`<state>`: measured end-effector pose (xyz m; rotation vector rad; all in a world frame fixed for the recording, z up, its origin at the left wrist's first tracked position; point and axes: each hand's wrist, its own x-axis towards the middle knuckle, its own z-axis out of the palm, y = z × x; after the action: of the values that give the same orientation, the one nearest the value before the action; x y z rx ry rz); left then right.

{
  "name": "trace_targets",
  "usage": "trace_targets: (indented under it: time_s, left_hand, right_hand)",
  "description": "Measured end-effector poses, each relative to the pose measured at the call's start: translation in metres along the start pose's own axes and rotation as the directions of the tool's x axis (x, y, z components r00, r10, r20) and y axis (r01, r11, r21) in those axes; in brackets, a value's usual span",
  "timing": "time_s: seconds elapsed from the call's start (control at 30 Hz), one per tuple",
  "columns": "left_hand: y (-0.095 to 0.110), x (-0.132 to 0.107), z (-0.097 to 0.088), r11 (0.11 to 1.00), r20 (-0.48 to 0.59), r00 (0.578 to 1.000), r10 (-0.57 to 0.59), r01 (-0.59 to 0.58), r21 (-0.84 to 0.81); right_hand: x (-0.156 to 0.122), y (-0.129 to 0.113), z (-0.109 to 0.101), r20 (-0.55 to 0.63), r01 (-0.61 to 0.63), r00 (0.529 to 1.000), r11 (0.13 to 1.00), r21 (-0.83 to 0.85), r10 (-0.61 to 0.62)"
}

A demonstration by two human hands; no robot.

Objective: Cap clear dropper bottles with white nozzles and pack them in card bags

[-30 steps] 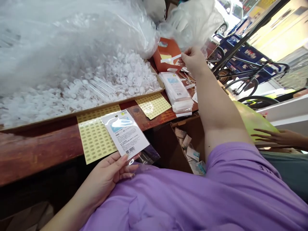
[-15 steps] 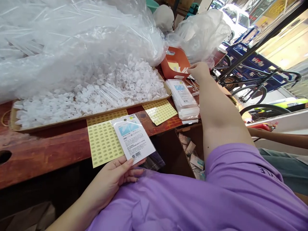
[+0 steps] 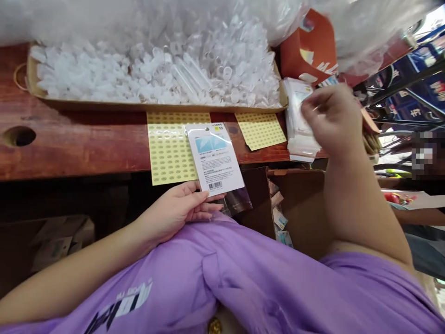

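My left hand [image 3: 189,204] grips the lower edge of a printed packaging card [image 3: 217,160], thumb on top and fingers beneath. The card shows blue pictures, lines of text and a barcode, and a clear plastic sleeve hangs past its lower right. Under its left side lies a yellow sticker sheet [image 3: 170,153] with rows of small oval labels. My right hand [image 3: 332,116], blurred by motion, is pinched closed above a stack of clear-sleeved packages [image 3: 299,134]. Whatever is between its fingertips is too small and smeared to make out. Behind that hand stands an orange basket [image 3: 292,58] holding white pieces.
A shallow cardboard tray [image 3: 163,107] full of translucent plastic caps and tubes lies along the wooden table [image 3: 69,139]. Another yellow sticker sheet [image 3: 262,132] hangs over the table edge. Below stands an open brown box [image 3: 299,208] with small packages. Large plastic bags [image 3: 139,18] fill the back.
My right hand has left the orange basket's rim and come nearer, over the stack of packages. My left hand still holds the card. The view has turned down and left.
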<state>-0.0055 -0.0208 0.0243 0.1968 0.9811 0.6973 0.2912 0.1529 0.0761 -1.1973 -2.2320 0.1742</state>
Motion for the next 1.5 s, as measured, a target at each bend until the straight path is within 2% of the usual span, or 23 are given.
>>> trace_targets:
  time_s: [0.03, 0.07, 0.1, 0.13, 0.17, 0.2, 0.23, 0.37, 0.5, 0.57, 0.73, 0.93, 1.17, 1.37, 1.5]
  left_hand:
    - [-0.001, 0.000, 0.000, 1.000, -0.004, 1.000, 0.009, -0.009, -0.007]
    - [-0.002, 0.000, 0.000, 1.000, 0.001, 1.000, 0.018, -0.018, -0.015]
    - [-0.003, 0.001, -0.001, 0.999, 0.016, 0.999, 0.028, -0.028, -0.024]
    - [-0.004, 0.001, -0.001, 0.998, 0.038, 0.998, 0.042, -0.040, -0.037]
    - [-0.005, 0.001, -0.001, 0.997, 0.064, 0.996, 0.055, -0.052, -0.052]
    - [-0.005, 0.001, -0.001, 0.996, 0.090, 0.994, 0.068, -0.062, -0.067]
    - [-0.006, 0.002, -0.002, 0.994, 0.112, 0.990, 0.081, -0.072, -0.079]
    - [-0.009, 0.003, -0.004, 0.993, 0.154, 0.983, 0.100, -0.088, -0.083]
    - [-0.011, 0.005, -0.009, 0.994, 0.160, 0.981, 0.112, -0.108, -0.031]
    - [-0.012, 0.006, -0.012, 0.992, 0.167, 0.978, 0.122, -0.125, 0.013]
    - [-0.011, 0.007, -0.018, 0.983, 0.230, 0.964, 0.131, -0.157, 0.100]
    - [-0.006, 0.005, -0.018, 0.984, 0.259, 0.964, 0.065, -0.104, 0.142]
    - [-0.005, 0.005, -0.019, 0.975, 0.297, 0.949, 0.108, -0.160, 0.154]
    - [-0.004, 0.006, -0.021, 0.965, 0.356, 0.928, 0.108, -0.184, 0.188]
    - [-0.003, 0.005, -0.021, 0.963, 0.344, 0.933, 0.103, -0.180, 0.200]
  right_hand:
    - [-0.015, -0.033, 0.005, 0.165, 0.152, 0.973, 0.987, 0.059, -0.160]
    - [-0.030, -0.064, 0.011, 0.289, 0.269, 0.912, 0.956, 0.114, -0.291]
    - [-0.043, -0.092, 0.017, 0.393, 0.374, 0.819, 0.909, 0.183, -0.417]
    - [-0.054, -0.114, 0.023, 0.446, 0.427, 0.756, 0.877, 0.219, -0.479]
    - [-0.063, -0.131, 0.030, 0.462, 0.474, 0.719, 0.852, 0.222, -0.520]
    - [-0.070, -0.142, 0.036, 0.479, 0.513, 0.689, 0.833, 0.208, -0.544]
    - [-0.075, -0.148, 0.042, 0.480, 0.539, 0.681, 0.822, 0.182, -0.553]
    - [-0.079, -0.148, 0.056, 0.457, 0.576, 0.695, 0.810, 0.110, -0.556]
    - [-0.070, -0.149, 0.057, 0.438, 0.529, 0.701, 0.822, 0.209, -0.563]
    - [-0.066, -0.153, 0.057, 0.449, 0.449, 0.731, 0.858, 0.249, -0.513]
    - [-0.058, -0.159, 0.062, 0.517, 0.160, 0.808, 0.950, 0.267, -0.282]
    - [-0.054, -0.167, 0.070, 0.562, 0.007, 0.822, 0.989, 0.150, -0.091]
    - [-0.055, -0.172, 0.076, 0.495, 0.055, 0.865, 0.996, 0.069, -0.082]
    - [-0.056, -0.173, 0.078, 0.468, 0.089, 0.879, 0.996, 0.028, -0.092]
    - [-0.058, -0.173, 0.079, 0.451, 0.123, 0.885, 0.992, 0.006, -0.113]
